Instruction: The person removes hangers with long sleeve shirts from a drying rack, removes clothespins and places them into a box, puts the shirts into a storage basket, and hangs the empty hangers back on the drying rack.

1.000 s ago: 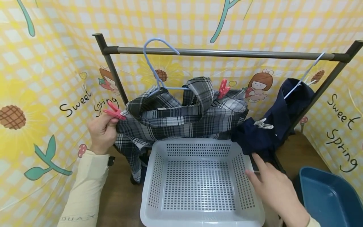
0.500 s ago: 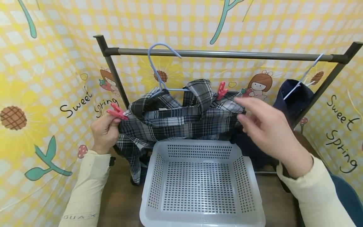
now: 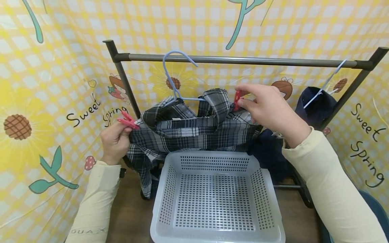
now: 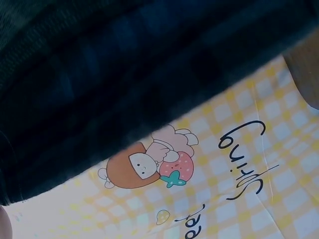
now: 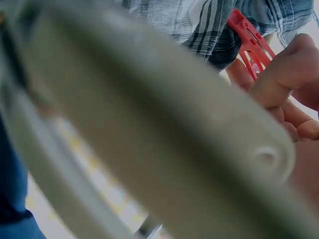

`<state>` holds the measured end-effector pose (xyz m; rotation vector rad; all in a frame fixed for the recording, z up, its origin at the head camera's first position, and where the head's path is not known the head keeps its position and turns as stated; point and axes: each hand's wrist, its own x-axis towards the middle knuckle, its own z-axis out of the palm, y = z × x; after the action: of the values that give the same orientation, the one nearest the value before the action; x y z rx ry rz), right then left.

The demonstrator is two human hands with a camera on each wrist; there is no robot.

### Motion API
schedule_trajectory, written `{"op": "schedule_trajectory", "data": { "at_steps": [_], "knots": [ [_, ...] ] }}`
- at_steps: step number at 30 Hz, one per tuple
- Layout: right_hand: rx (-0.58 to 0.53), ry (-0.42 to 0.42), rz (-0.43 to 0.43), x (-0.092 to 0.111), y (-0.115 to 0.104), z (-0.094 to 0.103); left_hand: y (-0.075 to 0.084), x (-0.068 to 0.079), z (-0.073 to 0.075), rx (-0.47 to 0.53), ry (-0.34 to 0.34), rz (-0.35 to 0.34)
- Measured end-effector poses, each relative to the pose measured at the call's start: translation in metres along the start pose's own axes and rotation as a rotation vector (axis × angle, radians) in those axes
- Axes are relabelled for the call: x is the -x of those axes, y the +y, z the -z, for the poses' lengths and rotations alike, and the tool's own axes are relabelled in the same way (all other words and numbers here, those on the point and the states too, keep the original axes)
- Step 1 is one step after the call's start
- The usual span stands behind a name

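Observation:
A dark plaid shirt point(image 3: 188, 135) hangs on a light blue hanger point(image 3: 170, 71), its hook over the rack's bar. At the shirt's left shoulder, my left hand point(image 3: 114, 143) grips the cloth edge just below a red clothespin point(image 3: 129, 120). My right hand point(image 3: 267, 103) pinches a second red clothespin point(image 3: 237, 100) between thumb and fingers, at the shirt's right shoulder beside the collar. In the right wrist view that red clothespin point(image 5: 250, 42) sits against the plaid cloth, with my fingers point(image 5: 284, 74) at its handles. Dark cloth fills much of the left wrist view.
A white perforated basket point(image 3: 212, 233) stands on the brown table point(image 3: 130, 202) in front of the shirt. The metal rack bar point(image 3: 243, 60) runs across behind. At its right end a navy garment point(image 3: 314, 101) hangs on another hanger point(image 3: 326, 82). A blue tub point(image 3: 372, 206) is partly hidden by my right sleeve.
My right hand has risen from beside the basket to the right shoulder of the shirt and taken hold of the clothespin there. My left hand keeps its grip on the shirt.

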<state>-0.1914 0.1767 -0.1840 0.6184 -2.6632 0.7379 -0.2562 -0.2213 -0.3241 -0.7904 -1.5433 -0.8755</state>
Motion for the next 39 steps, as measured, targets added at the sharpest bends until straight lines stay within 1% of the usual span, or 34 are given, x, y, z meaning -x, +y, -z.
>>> {"op": "schedule_trajectory", "data": {
  "at_steps": [4, 6, 9, 11, 14, 18, 21, 23, 26, 29, 31, 34, 36, 39],
  "knots": [
    [-0.041, -0.006, -0.046, -0.003, 0.003, -0.002, -0.004, 0.003, -0.001, -0.003, -0.005, 0.001],
    [-0.042, 0.018, -0.035, -0.005, 0.005, -0.003, -0.007, 0.005, -0.001, -0.014, -0.009, -0.002],
    [0.008, 0.096, 0.021, -0.007, 0.006, -0.006, -0.011, 0.007, 0.0, -0.043, -0.025, -0.011],
    [0.053, 0.168, 0.058, -0.007, 0.007, -0.007, -0.013, 0.007, 0.0, -0.056, -0.028, -0.015],
    [0.083, 0.268, 0.099, -0.007, 0.006, -0.008, -0.015, 0.007, 0.0, -0.06, -0.035, -0.008],
    [0.044, 0.35, 0.095, -0.002, 0.003, -0.006, -0.017, 0.007, 0.001, -0.059, -0.039, 0.0],
    [-0.002, 0.375, 0.06, 0.006, 0.0, -0.001, -0.017, 0.007, 0.001, -0.063, -0.04, 0.006],
    [-0.04, 0.384, 0.061, 0.014, -0.001, 0.004, -0.017, 0.008, 0.001, -0.064, -0.039, 0.009],
    [-0.043, 0.396, 0.096, 0.03, 0.0, 0.012, -0.019, 0.008, 0.001, -0.067, -0.036, 0.012],
    [-0.015, 0.42, 0.133, 0.053, 0.004, 0.02, -0.02, 0.009, 0.0, -0.065, -0.032, 0.013],
    [0.002, 0.427, 0.124, 0.071, 0.009, 0.023, -0.021, 0.009, 0.0, -0.064, -0.032, 0.014],
    [0.064, 0.422, 0.074, 0.098, 0.021, 0.027, -0.022, 0.009, 0.0, -0.065, -0.026, 0.015],
    [0.109, 0.412, -0.001, 0.116, 0.033, 0.027, -0.023, 0.009, 0.0, -0.072, -0.026, 0.014],
    [0.168, 0.389, -0.086, 0.141, 0.057, 0.024, -0.025, 0.01, 0.0, -0.076, -0.026, 0.021]
  ]
}}
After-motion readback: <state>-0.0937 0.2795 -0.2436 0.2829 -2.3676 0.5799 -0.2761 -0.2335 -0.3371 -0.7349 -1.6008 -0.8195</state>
